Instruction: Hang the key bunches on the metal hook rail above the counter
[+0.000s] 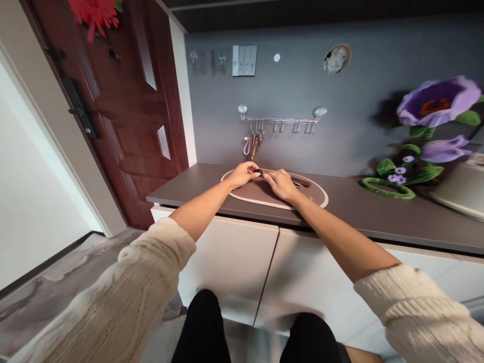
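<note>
Both my hands reach forward over an oval brown mat on a dark cabinet top. My left hand is closed in a pinch on a small dark object, too small to name. My right hand is also closed, its fingertips meeting that same object from the right. A dark flat item lies on the mat just behind my right hand. On the wall above, a metal hook rail carries a bunch of keys with a pink strap.
A dark red door stands at the left. White cabinet doors sit under the counter. An artificial purple flower arrangement and a grey flat object occupy the right of the counter. Light switches are on the grey wall.
</note>
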{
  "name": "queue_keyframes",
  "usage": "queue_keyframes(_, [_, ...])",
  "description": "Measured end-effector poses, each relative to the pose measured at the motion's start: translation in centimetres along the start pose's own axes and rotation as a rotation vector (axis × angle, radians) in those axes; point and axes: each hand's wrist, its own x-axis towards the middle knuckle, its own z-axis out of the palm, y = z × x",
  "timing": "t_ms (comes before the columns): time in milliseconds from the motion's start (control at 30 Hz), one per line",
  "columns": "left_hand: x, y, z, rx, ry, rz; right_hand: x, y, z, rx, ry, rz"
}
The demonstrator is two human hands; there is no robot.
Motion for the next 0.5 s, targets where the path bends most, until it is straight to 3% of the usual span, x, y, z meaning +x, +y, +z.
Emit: queue_keyframes(500, [0.06,-0.24,-0.24,0.070,-0.042,0.102,0.04,0.02,0.16,0.074,-0.042,0.059])
